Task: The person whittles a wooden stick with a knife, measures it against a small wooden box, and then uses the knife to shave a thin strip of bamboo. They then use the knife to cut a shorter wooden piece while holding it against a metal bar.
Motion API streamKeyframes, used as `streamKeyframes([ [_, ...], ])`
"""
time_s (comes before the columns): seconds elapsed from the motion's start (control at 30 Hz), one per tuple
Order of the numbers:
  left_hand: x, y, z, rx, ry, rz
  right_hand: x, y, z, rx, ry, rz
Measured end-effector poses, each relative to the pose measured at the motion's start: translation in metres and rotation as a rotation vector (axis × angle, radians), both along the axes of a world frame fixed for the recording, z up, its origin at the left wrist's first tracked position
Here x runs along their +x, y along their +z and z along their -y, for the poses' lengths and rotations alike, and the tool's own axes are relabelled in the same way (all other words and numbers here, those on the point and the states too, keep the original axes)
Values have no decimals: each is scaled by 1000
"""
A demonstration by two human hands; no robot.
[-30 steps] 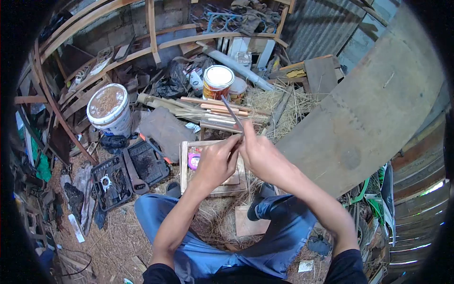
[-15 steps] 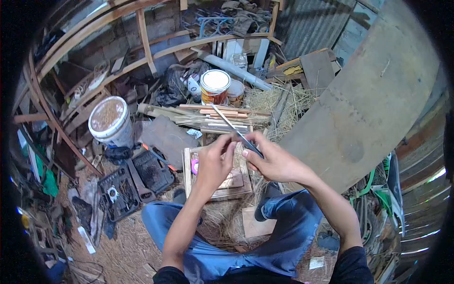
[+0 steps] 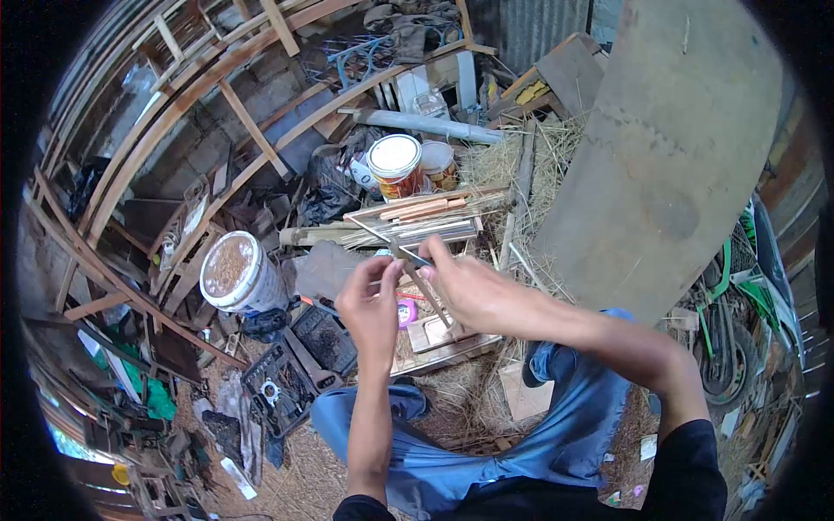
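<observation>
My right hand is closed around the dark handle of a long, thin-bladed knife, which points up and to the left. Between the thumb and fingers of my left hand is the upper end of a thin wooden stick. The knife crosses the stick near its top. Below both hands stands a shallow wooden box, partly hidden by them, with a pink tape measure and a small wood block in it.
Wood strips lie beyond the box. Paint buckets stand behind them, and a bucket of sawdust is at left. An open tool case lies on the floor near a handsaw. A large board leans at right.
The view has shifted left, so things appear farther right. The knife has tilted flatter, and the wooden stick now shows clearly below my left fingers.
</observation>
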State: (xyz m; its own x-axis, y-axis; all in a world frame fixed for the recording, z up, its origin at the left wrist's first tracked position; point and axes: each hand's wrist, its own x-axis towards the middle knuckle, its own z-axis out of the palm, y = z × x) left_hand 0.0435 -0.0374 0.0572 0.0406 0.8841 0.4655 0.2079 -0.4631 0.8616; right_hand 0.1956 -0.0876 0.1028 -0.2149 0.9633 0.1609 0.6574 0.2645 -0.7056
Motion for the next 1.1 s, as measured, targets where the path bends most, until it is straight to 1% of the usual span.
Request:
streamKeyframes([
  [0.03, -3, 6, 3, 92, 59, -14, -2, 1, 2, -62, -28, 9],
  [0.07, -7, 15, 6, 185, 120, -27, -3, -1, 4, -61, -30, 2],
  [0.1, -10, 25, 7, 248, 122, -80, -6, -6, 5, -27, -61, 24],
  [0.13, -11, 32, 8, 245, 123, -90, -10, -11, 6, 3, -91, 44],
  [0.2, -12, 43, 6, 343, 64, -269, -17, -22, 10, -21, -91, -12],
  [0.23, -11, 47, 6, 354, 42, -324, -20, -26, 13, 16, -123, 13],
  [0.27, -11, 44, 5, 352, 47, -325, -22, -30, 15, 59, -158, 41],
  [0.33, -9, 41, 3, 335, -23, -376, -24, -33, 17, 95, -164, 29],
  [0.4, -6, 38, 5, 316, -45, -356, -27, -33, 20, -68, -202, 43],
  [0.47, -5, 36, 4, 381, -8, -375, -32, -39, 19, -80, -218, 65],
  [0.6, -7, 36, 3, 354, -38, -369, -38, -45, 22, -46, -258, 57],
  [0.63, -6, 34, 2, 382, -24, -360, -40, -50, 22, -50, -253, 58],
  [0.73, -8, 29, -1, 418, -12, -340, -41, -81, 23, -6, -292, 69],
  [0.8, -9, 28, -1, 429, -13, -326, -41, -114, 26, 37, -286, 88],
  [0.83, -9, 27, 0, 397, -34, -315, -38, -147, 33, 38, -287, 89],
  [0.87, -10, 26, 0, 369, -54, -305, -37, -189, 39, -65, -335, 58],
  [0.9, -11, 22, 0, 373, -56, -305, -37, -219, 40, -168, -383, 27],
  [0.93, -10, 15, -1, 353, -119, -286, -38, -234, 37, -167, -388, 29],
  [0.97, -8, 7, -4, 330, -184, -265, -38, -247, 35, -179, -323, 125],
  [1.0, -4, -5, -6, 322, -188, -264, -38, -253, 37, -198, -253, 218],
  [1.03, -1, -23, -8, 167, -290, -140, -38, -230, 35, -320, -272, 188],
  [1.07, 0, -42, -13, 19, -386, -10, -43, -224, 33, -327, -268, 191],
  [1.1, -4, -69, -24, 1, -454, -133, -44, -219, 30, -321, -315, 156],
])
